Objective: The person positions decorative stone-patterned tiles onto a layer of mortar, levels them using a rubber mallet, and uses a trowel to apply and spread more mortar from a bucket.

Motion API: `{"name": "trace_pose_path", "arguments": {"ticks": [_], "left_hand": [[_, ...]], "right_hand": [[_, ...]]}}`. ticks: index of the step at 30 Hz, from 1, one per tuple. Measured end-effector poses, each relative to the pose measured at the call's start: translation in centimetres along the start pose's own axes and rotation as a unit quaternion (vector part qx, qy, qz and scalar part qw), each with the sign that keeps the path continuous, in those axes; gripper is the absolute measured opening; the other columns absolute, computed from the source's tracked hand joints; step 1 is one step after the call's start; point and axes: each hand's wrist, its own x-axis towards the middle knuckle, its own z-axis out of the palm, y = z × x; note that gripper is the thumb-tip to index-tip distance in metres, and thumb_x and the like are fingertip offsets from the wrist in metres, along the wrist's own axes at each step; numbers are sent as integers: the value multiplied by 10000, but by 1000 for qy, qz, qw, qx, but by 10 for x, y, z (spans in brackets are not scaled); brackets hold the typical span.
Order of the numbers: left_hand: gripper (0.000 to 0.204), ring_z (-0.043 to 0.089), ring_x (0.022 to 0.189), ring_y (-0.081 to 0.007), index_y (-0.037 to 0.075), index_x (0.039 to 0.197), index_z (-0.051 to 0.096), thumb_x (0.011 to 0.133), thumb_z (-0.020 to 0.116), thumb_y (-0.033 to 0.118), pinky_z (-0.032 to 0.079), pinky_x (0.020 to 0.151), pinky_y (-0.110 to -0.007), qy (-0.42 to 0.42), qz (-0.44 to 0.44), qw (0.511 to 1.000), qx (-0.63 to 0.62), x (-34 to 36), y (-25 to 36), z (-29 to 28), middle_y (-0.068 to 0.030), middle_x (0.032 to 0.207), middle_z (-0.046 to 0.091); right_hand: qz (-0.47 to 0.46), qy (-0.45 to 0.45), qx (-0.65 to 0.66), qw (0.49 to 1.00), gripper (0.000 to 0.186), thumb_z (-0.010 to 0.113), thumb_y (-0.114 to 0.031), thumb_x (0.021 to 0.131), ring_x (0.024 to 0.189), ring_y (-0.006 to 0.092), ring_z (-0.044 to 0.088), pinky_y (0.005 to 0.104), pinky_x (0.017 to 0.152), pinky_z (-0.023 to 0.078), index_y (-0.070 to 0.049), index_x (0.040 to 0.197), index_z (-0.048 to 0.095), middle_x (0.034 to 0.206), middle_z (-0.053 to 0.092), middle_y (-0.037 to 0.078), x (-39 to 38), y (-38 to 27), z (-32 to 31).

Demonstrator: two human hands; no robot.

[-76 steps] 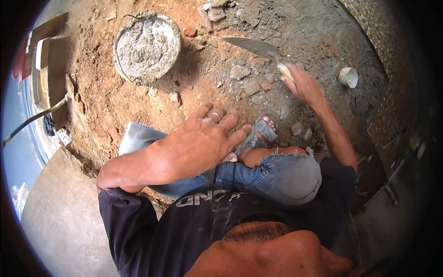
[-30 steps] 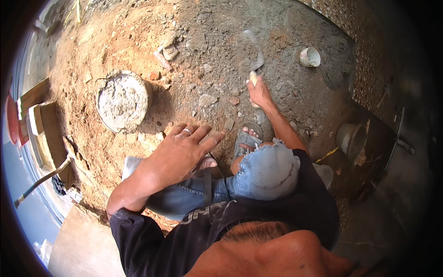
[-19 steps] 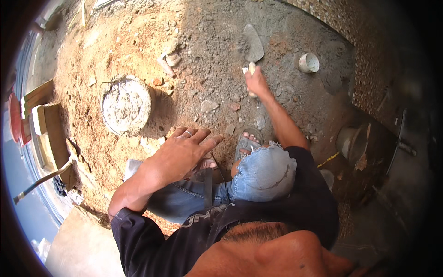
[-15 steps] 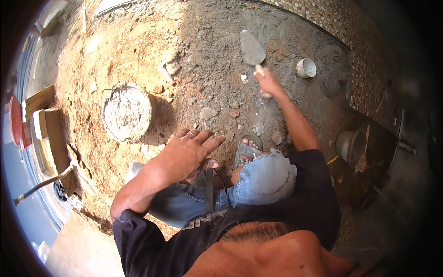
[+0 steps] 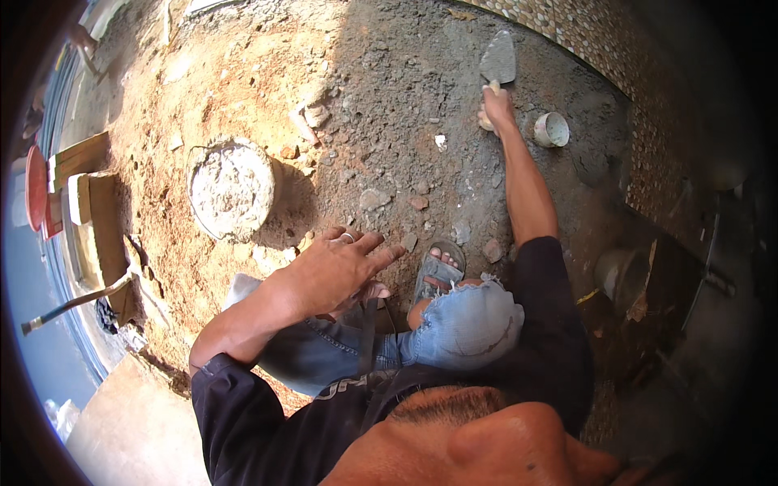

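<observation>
My right hand (image 5: 497, 108) is wrapped round the handle of a trowel (image 5: 499, 58), arm stretched far out. The grey pointed blade lies over rough, damp-looking ground close to the pebbled tile border. Just right of that hand stands a small whitish cup (image 5: 552, 130) with some grey stuff on its rim. Over my bent knee, my left hand (image 5: 340, 271) hangs with its fingers stretched out, a ring on one of them, and nothing in it. Ahead and left of it, a bucket (image 5: 233, 189) is full of pale, lumpy mortar.
Loose stones (image 5: 374, 199) dot the ground before my sandalled foot (image 5: 438, 271). Wooden blocks (image 5: 99, 231) and a hammer-like tool's handle (image 5: 77, 309) are at the left. Pebbled tiles (image 5: 600, 57) edge the far right; a dim bucket (image 5: 620, 271) stands at the right.
My right hand has swung the trowel to the right, toward the tile border. My left hand stays over the knee. The view has shifted slightly.
</observation>
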Motion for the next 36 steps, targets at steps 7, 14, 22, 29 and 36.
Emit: {"name": "trace_pose_path", "arguments": {"ticks": [7,14,22,29,36], "left_hand": [[597,537,1195,-359,142,1446,395,944,525,438,403,1032,-474,-34,-45,997,-49,-4,-7,-10,-164,1343,518],[616,574,1144,-342,125,1450,395,948,510,462,414,990,-468,26,-4,1000,-8,-7,-9,-6,-159,1236,571],[620,504,1251,-360,152,1458,383,937,553,442,376,1061,-480,-45,-14,998,-38,-2,1,-12,-181,1369,508],[614,500,1255,-356,173,1465,375,939,551,435,384,1060,-479,-41,-34,998,-31,-3,-4,-9,-169,1370,506],[602,586,1129,-338,127,1450,398,953,516,446,407,987,-458,25,3,1000,-8,-6,-7,5,-161,1229,570]], "right_hand": [[-142,-86,-253,953,493,520,-333,950,984,342,631,496,857,481,83,1205,452,1008,626,262,-53,-21,61],[3,-69,-55,996,502,520,-316,946,657,293,687,400,581,540,104,1212,450,943,641,244,-96,29,90],[18,-30,80,996,514,519,-317,939,593,241,650,392,553,522,106,1225,460,921,608,195,-31,19,53],[-35,-167,-67,983,538,513,-330,950,568,215,635,381,545,519,127,1226,446,935,603,183,-50,-18,44],[-61,-172,-54,982,507,517,-319,952,704,247,670,369,569,511,112,1215,471,953,611,177,-25,-21,87]]}}
